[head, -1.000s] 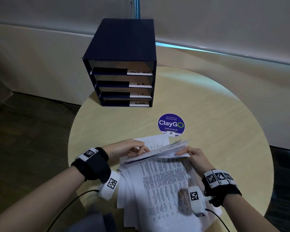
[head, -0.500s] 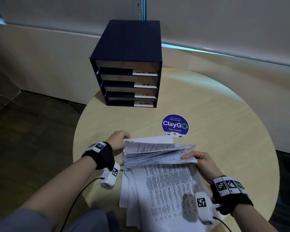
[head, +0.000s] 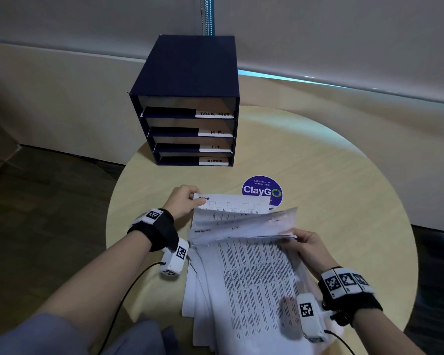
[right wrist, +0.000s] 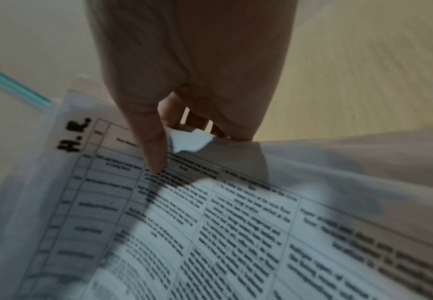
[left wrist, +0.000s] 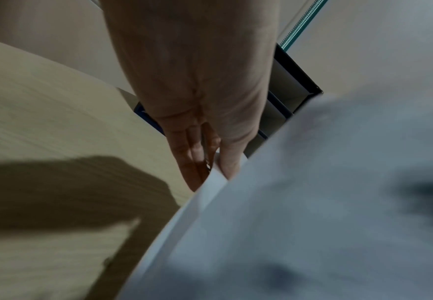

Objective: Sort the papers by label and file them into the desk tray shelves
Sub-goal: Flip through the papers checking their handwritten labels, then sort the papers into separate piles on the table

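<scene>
A loose stack of printed papers [head: 254, 283] lies on the round table [head: 331, 175] in front of me. My left hand [head: 183, 199] pinches the far left corner of a sheet with a grid [head: 231, 203] at the back of the stack. My right hand [head: 306, 243] grips the right edge of several lifted, fanned sheets [head: 244, 224]. In the right wrist view the thumb and fingers pinch paper edges [right wrist: 192, 140] above a sheet marked "H.R." [right wrist: 74, 135]. The dark blue desk tray [head: 190, 80] stands at the table's far side, its shelves labelled TASK LIST, H.R., I.T and ADMIN.
A round purple "ClayGo" sticker [head: 261, 189] lies on the table between the tray and the papers. A beige wall ledge runs behind the table. Dark floor lies to the left. Cables trail from both wrist cameras.
My left hand has moved from on top of the stack to its far left corner and taken hold of the grid sheet. The right hand has lifted the fanned sheets higher.
</scene>
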`<control>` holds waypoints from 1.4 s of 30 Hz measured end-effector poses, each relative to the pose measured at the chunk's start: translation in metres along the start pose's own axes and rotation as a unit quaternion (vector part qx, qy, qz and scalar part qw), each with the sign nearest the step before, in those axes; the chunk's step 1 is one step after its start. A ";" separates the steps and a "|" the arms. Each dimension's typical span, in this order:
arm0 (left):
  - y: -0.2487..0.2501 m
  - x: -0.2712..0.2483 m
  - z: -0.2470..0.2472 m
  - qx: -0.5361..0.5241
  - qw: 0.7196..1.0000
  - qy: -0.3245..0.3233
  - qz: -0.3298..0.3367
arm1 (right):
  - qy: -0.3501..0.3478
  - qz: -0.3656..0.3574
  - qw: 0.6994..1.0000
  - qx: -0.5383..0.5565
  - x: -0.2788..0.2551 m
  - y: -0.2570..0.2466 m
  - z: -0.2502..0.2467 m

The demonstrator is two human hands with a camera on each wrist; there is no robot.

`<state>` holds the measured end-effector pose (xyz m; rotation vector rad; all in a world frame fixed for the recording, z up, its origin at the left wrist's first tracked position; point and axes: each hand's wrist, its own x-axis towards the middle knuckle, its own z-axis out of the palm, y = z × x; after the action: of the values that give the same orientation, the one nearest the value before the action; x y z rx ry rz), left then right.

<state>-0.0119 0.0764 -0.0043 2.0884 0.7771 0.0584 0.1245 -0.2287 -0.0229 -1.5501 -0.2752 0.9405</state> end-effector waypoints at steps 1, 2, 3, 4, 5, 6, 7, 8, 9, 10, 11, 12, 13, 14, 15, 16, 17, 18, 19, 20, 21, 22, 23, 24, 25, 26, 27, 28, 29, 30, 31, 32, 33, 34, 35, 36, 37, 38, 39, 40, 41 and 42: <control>-0.001 0.001 0.002 0.002 1.000 -0.002 -0.001 | 0.004 0.002 1.000 -0.012 -0.002 -0.002 0.003; -0.002 0.001 0.004 0.011 1.000 -0.002 -0.003 | 0.014 -0.001 1.000 -0.026 -0.002 -0.003 0.004; -0.002 0.000 0.005 0.016 1.000 0.001 -0.006 | 0.022 -0.003 0.998 -0.052 -0.003 -0.004 0.005; 0.000 -0.002 0.006 0.007 1.000 0.005 -0.017 | 0.034 -0.013 0.996 -0.078 -0.002 -0.003 0.005; -0.001 -0.003 0.007 -0.011 1.000 0.013 -0.026 | 0.047 -0.019 0.992 -0.113 -0.002 -0.002 0.005; 0.001 -0.007 0.008 -0.029 0.999 0.028 -0.030 | 0.056 -0.028 0.986 -0.152 -0.003 -0.002 0.005; 0.000 -0.009 0.009 -0.044 0.997 0.050 -0.025 | 0.066 -0.041 0.978 -0.192 -0.004 -0.002 0.004; 0.002 -0.012 0.011 -0.056 0.995 0.074 -0.019 | 0.074 -0.048 0.973 -0.212 -0.005 -0.003 0.004; 0.004 -0.016 0.014 -0.080 0.992 0.093 -0.009 | 0.083 -0.055 0.975 -0.201 -0.006 -0.007 0.004; 0.012 -0.022 0.016 -0.112 0.989 0.098 -0.009 | 0.089 -0.063 0.979 -0.172 -0.007 -0.014 0.005; 0.021 -0.027 0.019 -0.153 0.984 0.089 -0.008 | 0.092 -0.073 0.984 -0.131 -0.010 -0.025 0.007; 0.030 -0.033 0.022 -0.196 0.979 0.062 -0.011 | 0.100 -0.080 0.987 -0.096 -0.012 -0.035 0.007; 0.041 -0.038 0.023 -0.242 0.970 0.020 -0.009 | 0.111 -0.085 0.987 -0.073 -0.012 -0.046 0.007; 0.050 -0.041 0.023 -0.275 0.961 -0.019 -0.006 | 0.127 -0.093 0.986 -0.058 -0.011 -0.057 0.006; 0.060 -0.043 0.024 -0.299 0.953 -0.053 0.008 | 0.147 -0.102 0.983 -0.040 -0.008 -0.069 0.004; 0.069 -0.043 0.024 -0.308 0.949 -0.066 0.021 | 0.168 -0.113 0.979 -0.017 -0.005 -0.082 0.003; 0.081 -0.042 0.023 -0.306 0.949 -0.067 0.027 | 0.186 -0.130 0.974 0.005 -0.002 -0.095 0.003; 0.094 -0.039 0.022 -0.301 0.952 -0.053 0.033 | 0.203 -0.154 0.967 0.020 0.000 -0.109 0.004; 0.107 -0.034 0.021 -0.298 0.953 -0.020 0.043 | 0.213 -0.184 0.959 0.034 0.001 -0.124 0.006; 0.120 -0.028 0.020 -0.312 0.948 0.019 0.065 | 0.216 -0.214 0.951 0.050 0.003 -0.137 0.008; 0.132 -0.022 0.019 -0.324 0.940 0.060 0.088 | 0.206 -0.239 0.946 0.072 0.003 -0.149 0.011; 0.141 -0.014 0.018 -0.332 0.932 0.097 0.108 | 0.191 -0.261 0.941 0.094 0.003 -0.160 0.014; 0.149 -0.009 0.018 -0.324 0.929 0.130 0.119 | 0.174 -0.274 0.940 0.106 0.004 -0.168 0.016; 0.151 -0.002 0.022 -0.304 0.931 0.159 0.125 | 0.161 -0.277 0.941 0.109 0.006 -0.174 0.019; 0.153 0.003 0.026 -0.274 0.936 0.177 0.132 | 0.155 -0.278 0.941 0.113 0.009 -0.177 0.022; 0.152 0.006 0.032 -0.253 0.939 0.186 0.141 | 0.149 -0.278 0.942 0.118 0.014 -0.176 0.023; 0.153 0.006 0.037 -0.242 0.939 0.191 0.151 | 0.146 -0.275 0.943 0.117 0.020 -0.173 0.025; 0.150 0.008 0.044 -0.234 0.939 0.195 0.160 | 0.153 -0.269 0.945 0.106 0.026 -0.168 0.026; 0.145 0.010 0.050 -0.224 0.943 0.194 0.153 | 0.165 -0.259 0.948 0.088 0.033 -0.161 0.026; 0.137 0.014 0.057 -0.218 0.947 0.191 0.142 | 0.176 -0.245 0.951 0.073 0.040 -0.154 0.025; 0.131 0.016 0.061 -0.219 0.950 0.185 0.121 | 0.182 -0.223 0.955 0.065 0.047 -0.146 0.024; 0.120 0.024 0.067 -0.226 0.953 0.177 0.100 | 0.190 -0.194 0.960 0.063 0.052 -0.140 0.021; 0.115 0.029 0.070 -0.236 0.955 0.168 0.069 | 0.195 -0.163 0.965 0.063 0.057 -0.134 0.019; 0.111 0.034 0.073 -0.250 0.953 0.162 0.046 | 0.202 -0.134 0.968 0.066 0.064 -0.127 0.016; 0.110 0.037 0.075 -0.261 0.953 0.153 0.023 | 0.209 -0.110 0.970 0.066 0.068 -0.124 0.015; 0.108 0.042 0.078 -0.270 0.952 0.145 0.009 | 0.216 -0.091 0.970 0.066 0.071 -0.121 0.014; 0.110 0.044 0.078 -0.281 0.950 0.138 -0.013 | 0.219 -0.081 0.970 0.070 0.073 -0.121 0.015; 0.106 0.048 0.080 -0.293 0.946 0.139 -0.024 | 0.213 -0.078 0.971 0.082 0.073 -0.121 0.017; 0.105 0.051 0.081 -0.304 0.942 0.137 -0.033 | 0.206 -0.077 0.970 0.101 0.074 -0.121 0.018; 0.099 0.055 0.084 -0.301 0.943 0.138 -0.034 | 0.199 -0.075 0.969 0.123 0.073 -0.123 0.021; 0.093 0.060 0.088 -0.287 0.947 0.136 -0.042 | 0.197 -0.073 0.968 0.136 0.072 -0.123 0.022; 0.079 0.070 0.095 -0.277 0.950 0.137 -0.040 | 0.203 -0.071 0.967 0.138 0.072 -0.123 0.023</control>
<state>0.1147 0.0126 -0.0192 1.5268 0.8886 0.4762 0.1961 -0.1368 0.0617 -1.4039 0.0370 0.5068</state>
